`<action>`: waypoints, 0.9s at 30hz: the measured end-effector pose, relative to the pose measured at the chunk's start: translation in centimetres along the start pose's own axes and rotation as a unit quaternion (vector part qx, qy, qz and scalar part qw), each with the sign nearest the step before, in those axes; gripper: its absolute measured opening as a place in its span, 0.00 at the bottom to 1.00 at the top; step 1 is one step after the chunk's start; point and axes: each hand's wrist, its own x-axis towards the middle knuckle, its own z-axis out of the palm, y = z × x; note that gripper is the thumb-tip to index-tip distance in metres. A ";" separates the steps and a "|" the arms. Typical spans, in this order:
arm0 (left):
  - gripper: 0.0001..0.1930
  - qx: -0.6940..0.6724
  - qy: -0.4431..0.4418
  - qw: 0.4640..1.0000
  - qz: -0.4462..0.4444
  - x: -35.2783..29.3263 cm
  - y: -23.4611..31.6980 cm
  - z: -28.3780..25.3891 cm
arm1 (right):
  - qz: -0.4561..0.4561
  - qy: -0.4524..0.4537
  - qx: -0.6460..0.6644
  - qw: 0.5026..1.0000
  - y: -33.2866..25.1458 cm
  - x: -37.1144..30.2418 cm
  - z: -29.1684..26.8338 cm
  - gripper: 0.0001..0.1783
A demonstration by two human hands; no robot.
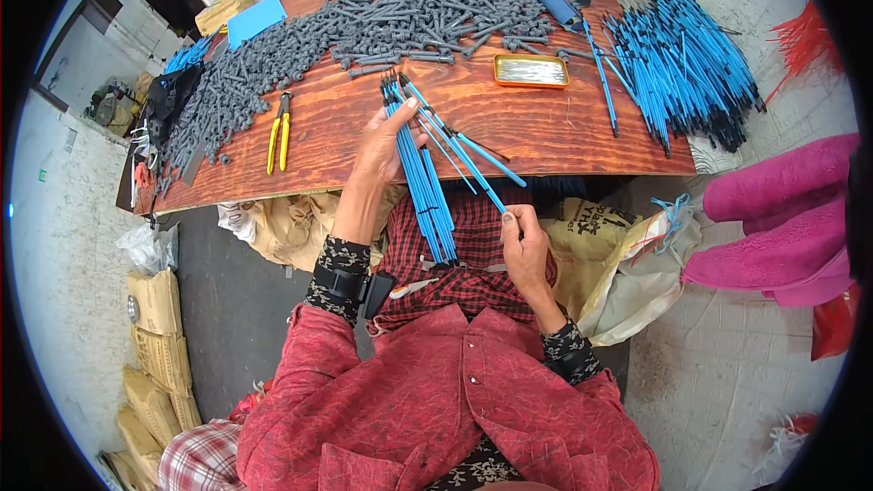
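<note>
My left hand [380, 147] is closed round a bundle of thin blue rods [420, 186] with black tips, held upright over my lap. The lower ends of the bundle reach down to the checked cloth on my knees. Between the fingertips of my right hand [525, 245] is the lower end of a single blue rod [475, 168]. That rod slants up and left, its dark upper end close to my left fingers. A few loose rods cross beside it, sticking out to the right of my left hand.
Grey bolt-shaped plastic pieces [427, 14] are heaped along the wooden table [336, 141]. Yellow-handled pliers [280, 132] lie at left. An orange-rimmed tin [531, 71] holds thin metal pins. More blue rods [682, 64] are piled at right. A white sack [632, 295] stands beside my right arm.
</note>
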 end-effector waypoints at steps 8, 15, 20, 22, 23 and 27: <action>0.11 -0.088 -0.045 0.991 -0.089 1.1 -1.6 -2.9 | 0.031 -0.039 0.046 0.998 -0.2 -0.5 0.3 0.07; 0.13 -0.074 -0.077 0.993 -0.059 0.2 -0.7 -1.6 | -0.021 -0.023 0.035 0.999 -0.3 0.1 -0.5 0.15; 0.14 -0.068 -0.080 0.993 -0.061 0.0 -0.4 -1.4 | -0.051 -0.063 -0.044 0.996 -0.6 -0.4 -0.6 0.16; 0.15 -0.076 -0.111 0.989 -0.055 0.1 -0.3 -1.2 | -0.093 -0.059 -0.091 0.990 -0.3 -0.6 -0.3 0.21; 0.15 -0.072 -0.106 0.990 -0.062 -0.2 -0.3 -1.2 | -0.092 -0.059 -0.091 0.990 -0.3 -0.7 -0.2 0.21; 0.13 -0.070 -0.074 0.992 -0.071 -0.3 -0.2 -1.3 | -0.117 -0.067 -0.108 0.985 -0.3 -1.0 0.0 0.25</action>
